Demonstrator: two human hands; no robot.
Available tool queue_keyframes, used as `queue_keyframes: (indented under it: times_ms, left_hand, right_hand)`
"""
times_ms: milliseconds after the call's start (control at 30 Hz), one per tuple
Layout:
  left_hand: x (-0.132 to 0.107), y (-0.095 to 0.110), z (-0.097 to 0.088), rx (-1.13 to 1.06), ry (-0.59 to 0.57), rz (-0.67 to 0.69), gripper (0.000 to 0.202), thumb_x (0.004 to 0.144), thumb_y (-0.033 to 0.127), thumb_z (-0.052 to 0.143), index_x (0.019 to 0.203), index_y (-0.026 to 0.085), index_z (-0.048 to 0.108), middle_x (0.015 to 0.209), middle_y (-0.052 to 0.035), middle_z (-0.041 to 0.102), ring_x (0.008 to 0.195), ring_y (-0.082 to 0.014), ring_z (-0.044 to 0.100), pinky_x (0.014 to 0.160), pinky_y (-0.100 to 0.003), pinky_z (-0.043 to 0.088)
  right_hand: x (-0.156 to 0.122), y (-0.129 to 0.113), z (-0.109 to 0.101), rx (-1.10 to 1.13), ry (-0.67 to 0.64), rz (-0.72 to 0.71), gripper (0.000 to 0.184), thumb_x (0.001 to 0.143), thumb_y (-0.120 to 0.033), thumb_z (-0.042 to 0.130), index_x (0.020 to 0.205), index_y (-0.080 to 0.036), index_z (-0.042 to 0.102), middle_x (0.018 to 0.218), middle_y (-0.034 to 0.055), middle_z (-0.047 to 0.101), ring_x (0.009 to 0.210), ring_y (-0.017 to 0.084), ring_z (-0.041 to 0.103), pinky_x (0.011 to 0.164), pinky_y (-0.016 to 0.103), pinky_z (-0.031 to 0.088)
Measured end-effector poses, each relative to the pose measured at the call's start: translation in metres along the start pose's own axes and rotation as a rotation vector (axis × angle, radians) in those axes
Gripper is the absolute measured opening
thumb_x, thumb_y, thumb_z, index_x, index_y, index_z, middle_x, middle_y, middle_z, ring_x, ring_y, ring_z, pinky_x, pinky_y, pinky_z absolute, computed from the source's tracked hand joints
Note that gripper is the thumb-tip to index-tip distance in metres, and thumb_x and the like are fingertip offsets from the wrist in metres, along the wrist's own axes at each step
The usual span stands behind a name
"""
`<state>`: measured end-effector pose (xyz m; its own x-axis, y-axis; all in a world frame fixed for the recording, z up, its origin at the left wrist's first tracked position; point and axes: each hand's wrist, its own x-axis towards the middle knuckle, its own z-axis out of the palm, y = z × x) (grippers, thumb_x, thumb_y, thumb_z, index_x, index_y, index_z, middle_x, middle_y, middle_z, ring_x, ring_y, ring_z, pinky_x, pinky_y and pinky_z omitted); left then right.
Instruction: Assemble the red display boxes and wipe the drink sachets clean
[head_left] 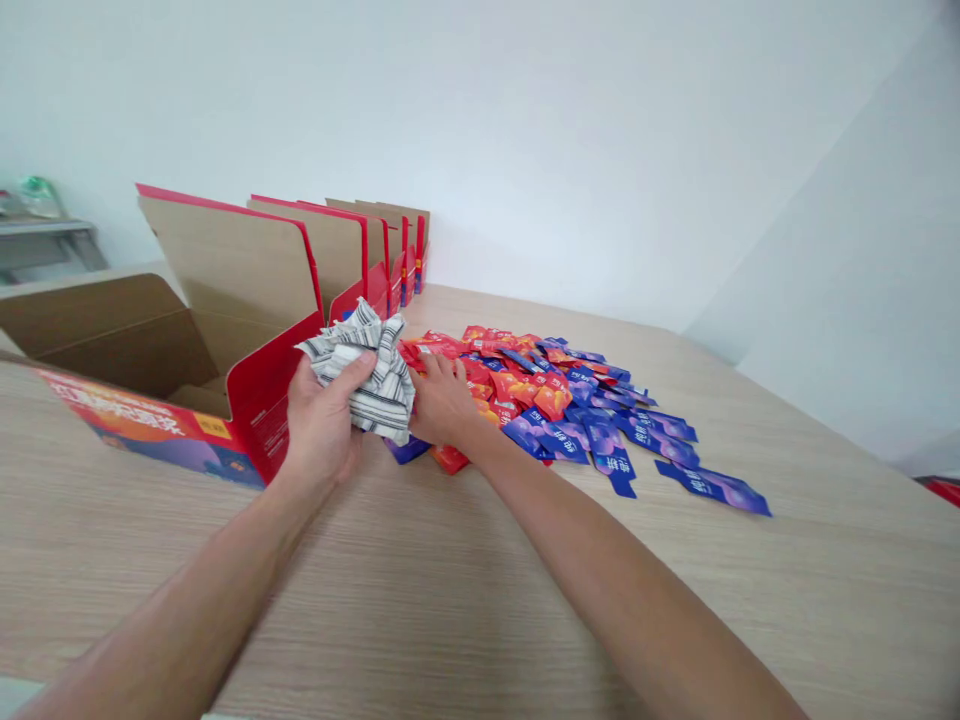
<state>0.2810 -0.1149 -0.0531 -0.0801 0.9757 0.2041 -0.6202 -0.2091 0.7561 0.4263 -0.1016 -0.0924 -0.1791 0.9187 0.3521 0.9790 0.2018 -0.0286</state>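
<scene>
My left hand [324, 415] is wrapped around a crumpled bundle with black-and-white stripes [367, 370], its thumb lying across the front. Whether the bundle is cloth or striped packets I cannot tell. Just right of it, my right hand [442, 400] is at the left edge of a pile of red and orange sachets [510, 375]. The fingers of that hand are bent and close together; their undersides are hidden, along with anything they grip. Blue-purple sachets [600, 440] make up the right part of the pile.
An open red and blue cardboard box [259, 400] stands left of my hands, its flap raised. Several similar boxes [390, 260] line up behind it towards the white wall [525, 150]. One blue sachet [712, 488] lies apart on the wooden table [825, 580].
</scene>
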Motion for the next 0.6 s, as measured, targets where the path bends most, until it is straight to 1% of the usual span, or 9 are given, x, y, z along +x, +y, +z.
queue_keyframes:
  times_ms: [100,133,167,233,267,333,400,467,600]
  left_hand:
    - [0.002,-0.013,-0.005,0.034,0.046,0.077,0.042,0.062,0.022,0.088,0.099,0.021,0.068,0.096,-0.0016,0.076,0.093,-0.0228,0.074,0.086,-0.036,0.062]
    - [0.003,-0.017,-0.006,0.046,0.06,0.093,0.042,0.062,0.023,0.088,0.099,0.021,0.067,0.098,-0.0019,0.076,0.093,-0.0226,0.074,0.085,-0.037,0.062]
    - [0.003,-0.022,-0.008,0.059,0.068,0.101,0.043,0.063,0.023,0.088,0.1,0.021,0.067,0.101,-0.0023,0.076,0.093,-0.0221,0.074,0.085,-0.037,0.062]
    - [0.002,-0.029,-0.01,0.089,0.072,0.103,0.046,0.065,0.024,0.087,0.106,0.021,0.065,0.106,-0.0027,0.076,0.092,-0.0209,0.073,0.085,-0.036,0.061]
    - [0.001,-0.033,-0.012,0.112,0.071,0.103,0.047,0.066,0.025,0.086,0.108,0.021,0.064,0.108,-0.0029,0.075,0.092,-0.0203,0.073,0.085,-0.036,0.061]
    - [-0.001,-0.039,-0.016,0.162,0.067,0.093,0.048,0.069,0.028,0.085,0.112,0.022,0.063,0.11,-0.0031,0.075,0.092,-0.0194,0.073,0.086,-0.035,0.06]
    - [-0.003,-0.044,-0.019,0.2,0.076,0.056,0.048,0.071,0.03,0.085,0.113,0.022,0.062,0.109,-0.0028,0.074,0.091,-0.019,0.072,0.085,-0.034,0.06]
    - [-0.005,-0.05,-0.02,0.214,0.096,-0.005,0.048,0.072,0.03,0.085,0.113,0.023,0.062,0.108,-0.0024,0.074,0.09,-0.0189,0.072,0.083,-0.034,0.059]
    - [-0.002,-0.06,-0.022,0.326,0.153,-0.11,0.045,0.071,0.029,0.084,0.11,0.021,0.062,0.102,-0.0019,0.074,0.086,-0.0185,0.071,0.077,-0.031,0.058]
  right_hand:
    - [0.034,-0.007,0.012,-0.085,-0.208,-0.014,0.08,0.084,-0.047,0.071,0.155,-0.026,0.041,0.165,0.017,0.031,0.152,0.043,0.023,0.118,0.075,0.016]
    - [0.044,-0.007,0.016,-0.094,-0.253,-0.008,0.081,0.085,-0.046,0.07,0.157,-0.028,0.039,0.168,0.0151,0.028,0.154,0.043,0.019,0.118,0.076,0.014]
    - [0.053,-0.006,0.019,-0.097,-0.28,0.005,0.077,0.088,-0.043,0.066,0.158,-0.029,0.037,0.169,0.0131,0.026,0.155,0.043,0.016,0.118,0.077,0.014]
    - [0.072,0.0,0.024,-0.091,-0.298,0.043,0.064,0.097,-0.039,0.053,0.158,-0.032,0.038,0.169,0.0107,0.028,0.156,0.042,0.016,0.118,0.078,0.015]
    - [0.081,0.004,0.026,-0.085,-0.3,0.066,0.059,0.099,-0.039,0.047,0.158,-0.032,0.04,0.168,0.0108,0.03,0.156,0.042,0.017,0.117,0.079,0.016]
    - [0.099,0.014,0.029,-0.079,-0.309,0.117,0.057,0.1,-0.043,0.043,0.156,-0.032,0.042,0.165,0.0134,0.035,0.154,0.045,0.021,0.114,0.082,0.017]
    - [0.115,0.026,0.032,-0.07,-0.311,0.159,0.062,0.098,-0.051,0.046,0.156,-0.03,0.042,0.161,0.0163,0.039,0.152,0.047,0.025,0.111,0.084,0.019]
    - [0.129,0.039,0.037,-0.054,-0.297,0.195,0.069,0.095,-0.061,0.047,0.156,-0.029,0.043,0.16,0.0176,0.041,0.149,0.047,0.03,0.109,0.085,0.019]
    - [0.154,0.063,0.051,-0.012,-0.283,0.243,0.08,0.091,-0.078,0.038,0.153,-0.029,0.048,0.161,0.018,0.039,0.149,0.046,0.029,0.11,0.085,0.014]
